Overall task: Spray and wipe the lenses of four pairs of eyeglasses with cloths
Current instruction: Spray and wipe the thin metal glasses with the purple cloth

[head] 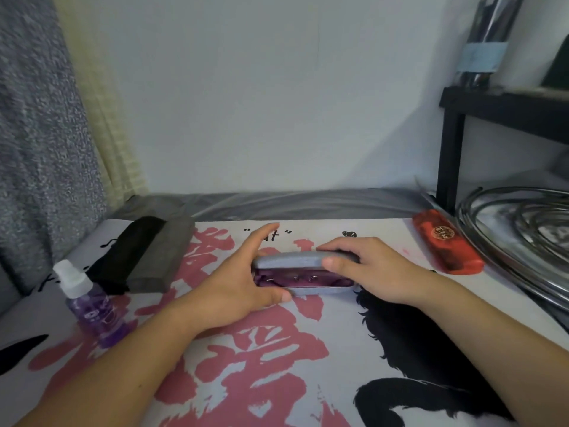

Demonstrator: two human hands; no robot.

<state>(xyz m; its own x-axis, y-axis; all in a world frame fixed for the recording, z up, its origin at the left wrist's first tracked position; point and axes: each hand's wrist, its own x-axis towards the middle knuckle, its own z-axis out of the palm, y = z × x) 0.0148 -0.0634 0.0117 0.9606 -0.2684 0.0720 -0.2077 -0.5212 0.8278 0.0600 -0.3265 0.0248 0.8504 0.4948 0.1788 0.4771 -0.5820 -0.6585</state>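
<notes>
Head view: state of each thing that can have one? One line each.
grey glasses case: lid partly open, purple lining showing, on the table.
left hand: grips the case's left end.
right hand: holds the case's right end, fingers on the lid.
spray bottle: upright, white cap on, purple liquid inside.
red case: shut, lying flat.
grey case: shut, lying flat.
black pouch: lying flat beside the grey case.
</notes>
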